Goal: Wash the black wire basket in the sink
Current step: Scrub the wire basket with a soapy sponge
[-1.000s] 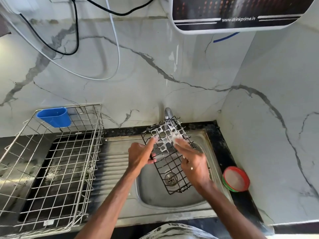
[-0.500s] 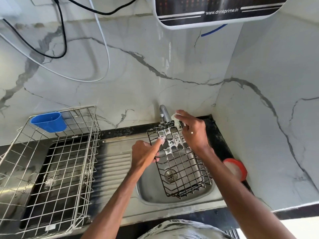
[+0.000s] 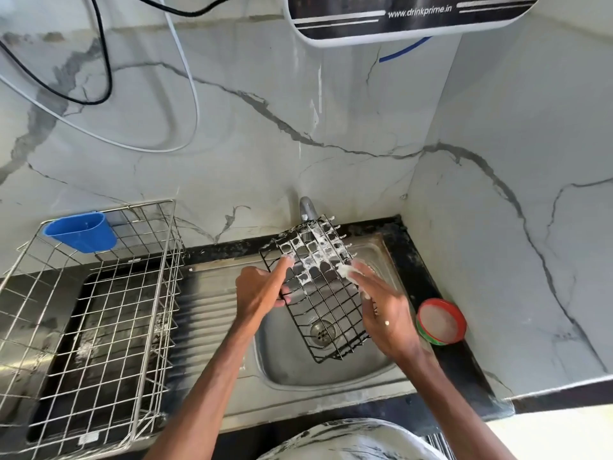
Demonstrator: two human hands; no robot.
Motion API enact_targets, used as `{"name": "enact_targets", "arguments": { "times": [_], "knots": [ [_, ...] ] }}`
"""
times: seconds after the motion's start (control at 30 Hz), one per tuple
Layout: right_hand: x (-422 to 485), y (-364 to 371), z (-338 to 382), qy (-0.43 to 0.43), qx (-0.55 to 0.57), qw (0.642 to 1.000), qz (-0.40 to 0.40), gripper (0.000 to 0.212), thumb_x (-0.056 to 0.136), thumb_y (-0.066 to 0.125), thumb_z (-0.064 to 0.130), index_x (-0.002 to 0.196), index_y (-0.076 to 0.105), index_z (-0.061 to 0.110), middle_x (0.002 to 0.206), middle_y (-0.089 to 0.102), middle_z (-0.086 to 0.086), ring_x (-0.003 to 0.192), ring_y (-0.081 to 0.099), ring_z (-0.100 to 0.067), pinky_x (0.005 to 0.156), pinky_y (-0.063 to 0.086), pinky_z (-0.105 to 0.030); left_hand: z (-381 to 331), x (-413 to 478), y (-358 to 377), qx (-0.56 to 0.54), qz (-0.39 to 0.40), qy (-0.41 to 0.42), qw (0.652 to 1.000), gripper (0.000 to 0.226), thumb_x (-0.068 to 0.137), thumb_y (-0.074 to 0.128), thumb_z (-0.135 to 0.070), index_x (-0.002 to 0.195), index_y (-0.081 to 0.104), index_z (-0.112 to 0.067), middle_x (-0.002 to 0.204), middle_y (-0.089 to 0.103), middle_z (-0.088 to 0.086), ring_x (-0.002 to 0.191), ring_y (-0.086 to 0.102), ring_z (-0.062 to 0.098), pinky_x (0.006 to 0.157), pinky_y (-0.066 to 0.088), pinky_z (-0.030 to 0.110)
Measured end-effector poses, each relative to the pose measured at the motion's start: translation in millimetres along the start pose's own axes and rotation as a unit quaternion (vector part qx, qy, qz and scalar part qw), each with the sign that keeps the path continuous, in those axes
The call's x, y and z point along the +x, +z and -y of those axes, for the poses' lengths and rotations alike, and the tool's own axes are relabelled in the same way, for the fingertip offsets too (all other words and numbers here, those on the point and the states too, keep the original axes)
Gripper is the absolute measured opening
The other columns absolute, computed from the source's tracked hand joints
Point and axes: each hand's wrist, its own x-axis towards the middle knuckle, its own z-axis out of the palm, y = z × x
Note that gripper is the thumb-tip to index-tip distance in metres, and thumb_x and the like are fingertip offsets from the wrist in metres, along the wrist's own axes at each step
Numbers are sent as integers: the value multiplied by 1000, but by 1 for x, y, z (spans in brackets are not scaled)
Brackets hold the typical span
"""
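The black wire basket (image 3: 323,293) is tilted over the steel sink (image 3: 292,370), its far end under the tap (image 3: 306,209) and coated in white soap foam. My left hand (image 3: 260,290) grips the basket's left edge, index finger stretched along the wire. My right hand (image 3: 381,307) lies against the basket's right side and presses a small foamy white scrubber (image 3: 345,269) onto the wires with its fingertips. The sink drain (image 3: 322,332) shows through the mesh.
A large steel wire dish rack (image 3: 99,320) with a blue plastic cup (image 3: 81,232) hooked on it stands on the drainboard at left. A red-rimmed round soap tub (image 3: 440,322) sits on the black counter at right. A water purifier (image 3: 398,18) and cables hang on the marble wall.
My right hand has come back from the basket's far end beside the tap to its right side. The basket has tilted back toward the left. The left hand keeps its grip.
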Motion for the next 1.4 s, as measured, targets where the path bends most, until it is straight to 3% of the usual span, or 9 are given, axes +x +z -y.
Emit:
{"name": "enact_targets", "arguments": {
  "times": [0.1,0.2,0.37,0.6,0.9,1.13,1.23,1.33,1.4],
  "knots": [
    [5,-3,12,27,0,999,28,82,77,42,-25,150,45,12,147,53,-7,123,58,-5,111,41,-20,-1,0,-1,-9,2,-1,1000,52,81,77,-55,80,72,-4,66,74,13,59,76,27,58,64,43],
    [13,-5,17,37,-13,999,6,75,77,45,-26,146,48,3,91,63,-3,65,59,6,78,61,-29,-3,-1,-1,-18,-5,-1,1000,42,84,79,-49,80,72,-9,66,74,14,59,76,27,53,63,39],
    [27,-5,23,-32,-35,998,-36,38,82,66,-16,114,72,5,109,74,-8,90,71,-24,78,60,-36,-5,-3,1,-19,5,-9,1000,46,79,81,-54,76,72,-10,63,74,11,60,76,28,49,61,34],
    [27,1,13,14,-96,995,25,26,96,67,22,122,66,16,123,57,-6,100,57,-18,87,53,-43,-7,-5,2,-13,16,-5,1000,49,74,83,-59,73,71,-12,59,73,8,60,76,29,49,60,32],
    [28,16,27,50,-120,991,26,37,85,65,-5,119,66,9,111,62,-12,85,64,-26,66,49,-23,-3,-4,8,-14,1,-8,1000,44,79,81,-53,71,71,-10,65,74,13,63,77,29,57,64,40],
    [25,13,36,-24,-85,996,10,42,81,64,-12,113,70,14,113,67,-4,96,65,-20,68,61,-32,0,5,8,2,-4,5,1000,57,84,76,-58,84,74,0,66,73,17,58,76,24,62,65,47],
    [19,17,43,-62,-78,994,46,41,82,63,-14,113,72,12,112,68,-5,101,65,-22,74,61,-32,-1,7,11,40,7,17,999,54,82,73,-63,91,77,-10,62,72,11,54,74,19,57,65,41],
    [29,7,41,-67,-75,994,37,46,78,61,-20,110,74,10,107,69,-8,94,68,-20,70,62,-28,1,9,14,61,57,4,997,75,60,64,-94,90,73,-26,62,68,7,51,72,16,57,64,38],
    [42,-3,24,-26,-72,997,7,50,77,55,-23,110,74,10,104,69,-9,83,69,-17,60,61,-26,-1,6,15,64,42,16,997,70,72,72,-80,82,75,-11,64,72,13,52,73,17,50,61,31]
  ]
}}
